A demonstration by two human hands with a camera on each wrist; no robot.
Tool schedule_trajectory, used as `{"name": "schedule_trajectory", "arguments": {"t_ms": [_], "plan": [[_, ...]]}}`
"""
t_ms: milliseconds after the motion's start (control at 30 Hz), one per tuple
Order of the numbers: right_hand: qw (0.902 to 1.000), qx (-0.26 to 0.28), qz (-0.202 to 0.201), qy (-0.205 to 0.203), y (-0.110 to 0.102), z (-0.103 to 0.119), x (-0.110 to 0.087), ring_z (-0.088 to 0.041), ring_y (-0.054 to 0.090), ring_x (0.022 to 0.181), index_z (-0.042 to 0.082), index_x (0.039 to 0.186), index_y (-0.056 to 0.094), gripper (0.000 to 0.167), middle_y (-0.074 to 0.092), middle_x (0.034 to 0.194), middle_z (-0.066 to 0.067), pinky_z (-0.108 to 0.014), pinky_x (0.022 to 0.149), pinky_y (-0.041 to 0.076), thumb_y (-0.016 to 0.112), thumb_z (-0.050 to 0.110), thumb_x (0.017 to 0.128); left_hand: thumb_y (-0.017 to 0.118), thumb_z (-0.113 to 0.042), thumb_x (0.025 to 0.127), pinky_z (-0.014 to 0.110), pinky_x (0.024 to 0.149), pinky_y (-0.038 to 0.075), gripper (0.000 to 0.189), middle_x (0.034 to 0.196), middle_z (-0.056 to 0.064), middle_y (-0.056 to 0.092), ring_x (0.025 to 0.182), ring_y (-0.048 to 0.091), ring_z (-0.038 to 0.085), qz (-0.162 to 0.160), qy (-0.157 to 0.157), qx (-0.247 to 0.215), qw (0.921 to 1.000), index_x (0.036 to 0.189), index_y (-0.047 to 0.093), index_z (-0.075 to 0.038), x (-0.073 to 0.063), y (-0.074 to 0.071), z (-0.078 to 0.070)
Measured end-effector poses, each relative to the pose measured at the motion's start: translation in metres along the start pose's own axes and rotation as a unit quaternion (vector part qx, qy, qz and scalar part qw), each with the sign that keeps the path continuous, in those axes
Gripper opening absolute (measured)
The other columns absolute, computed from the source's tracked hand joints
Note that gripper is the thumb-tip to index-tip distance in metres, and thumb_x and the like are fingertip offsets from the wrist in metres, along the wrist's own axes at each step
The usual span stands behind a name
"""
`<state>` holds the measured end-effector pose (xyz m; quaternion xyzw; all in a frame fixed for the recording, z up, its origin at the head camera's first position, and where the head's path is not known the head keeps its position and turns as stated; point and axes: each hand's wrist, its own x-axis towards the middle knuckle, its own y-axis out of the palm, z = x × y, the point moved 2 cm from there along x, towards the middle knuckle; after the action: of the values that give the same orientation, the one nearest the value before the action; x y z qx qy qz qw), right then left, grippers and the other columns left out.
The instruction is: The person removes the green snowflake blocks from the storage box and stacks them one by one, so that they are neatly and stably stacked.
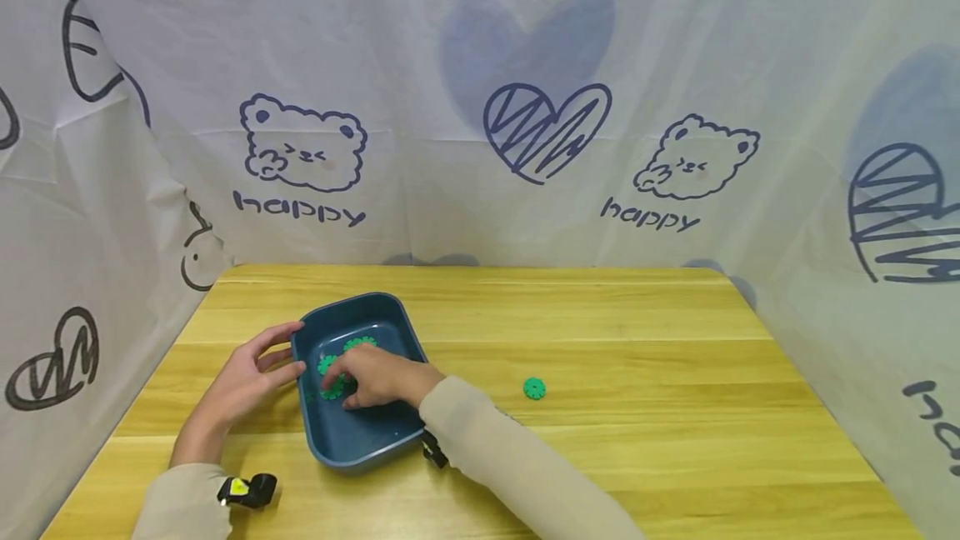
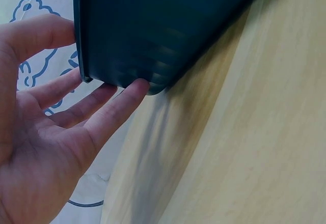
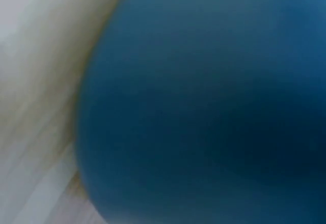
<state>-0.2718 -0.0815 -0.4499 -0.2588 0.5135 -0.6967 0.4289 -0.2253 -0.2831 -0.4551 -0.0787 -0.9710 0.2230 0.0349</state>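
A dark blue rectangular tub (image 1: 367, 440) sits on the table, left of the middle. Several green notched discs (image 1: 332, 367) lie together on its floor. My left hand (image 1: 243, 382) touches the tub's left side with spread fingers; in the left wrist view, fingertips (image 2: 137, 85) rest against the outer wall. Inside the tub is my right hand (image 1: 378, 375), its fingers reaching down onto the discs and its thumb apart from them. The hand partly covers the discs. Blurred blue tub wall (image 3: 204, 107) fills most of the right wrist view, and no fingers show there.
One more green disc (image 1: 534, 388) lies alone on the wooden table (image 1: 637, 440), right of the tub. White printed cloth (image 1: 420, 107) hangs behind the table and along both sides. My right forearm (image 1: 517, 457) crosses the tub's right rim.
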Motion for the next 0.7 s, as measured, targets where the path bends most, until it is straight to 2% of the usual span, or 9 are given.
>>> {"name": "schedule_trajectory", "arguments": {"t_ms": [133,267,467,700], "plan": [[1.0,0.004,0.005,-0.001,-0.0017,0.0017,-0.0009,-0.003,0.065,0.101,0.017,0.122,0.077,0.032,0.076,0.119,0.007,-0.01,0.09,0.048,0.08,0.014,0.09,0.067,-0.017,0.101,0.01,0.089,0.053,0.068,0.16,0.03,0.035,0.141,0.045,0.054,0.0,0.001,-0.001,1.0,0.159,0.034,-0.004,0.0,-0.0003,0.0006],[0.9999,0.011,0.002,-0.001,-0.0011,0.0,-0.0025,-0.004,0.066,0.104,0.017,0.121,0.077,0.032,0.075,0.121,0.006,-0.01,0.091,0.049,0.081,0.012,0.089,0.067,-0.016,0.101,0.011,0.089,0.053,0.068,0.16,0.03,0.035,0.141,0.046,0.054,0.0,-0.001,0.0,1.0,0.159,0.034,-0.005,0.0008,-0.0008,0.0014],[0.9996,0.027,-0.007,-0.004,0.0018,-0.0046,-0.0041,-0.004,0.065,0.097,0.016,0.119,0.078,0.029,0.076,0.118,0.005,-0.007,0.084,0.047,0.08,0.012,0.09,0.068,-0.017,0.1,0.011,0.089,0.053,0.069,0.161,0.03,0.035,0.141,0.046,0.054,-0.002,-0.001,-0.002,1.0,0.159,0.034,-0.005,0.0011,-0.0012,0.0023],[0.9992,0.039,0.005,-0.001,0.0,-0.0065,-0.0061,-0.004,0.068,0.097,0.013,0.119,0.077,0.029,0.077,0.115,0.004,-0.007,0.082,0.05,0.081,0.013,0.09,0.068,-0.019,0.1,0.014,0.091,0.055,0.07,0.162,0.029,0.033,0.142,0.045,0.054,0.001,-0.006,-0.004,1.0,0.159,0.033,-0.006,0.0009,-0.0008,0.0021]]}}
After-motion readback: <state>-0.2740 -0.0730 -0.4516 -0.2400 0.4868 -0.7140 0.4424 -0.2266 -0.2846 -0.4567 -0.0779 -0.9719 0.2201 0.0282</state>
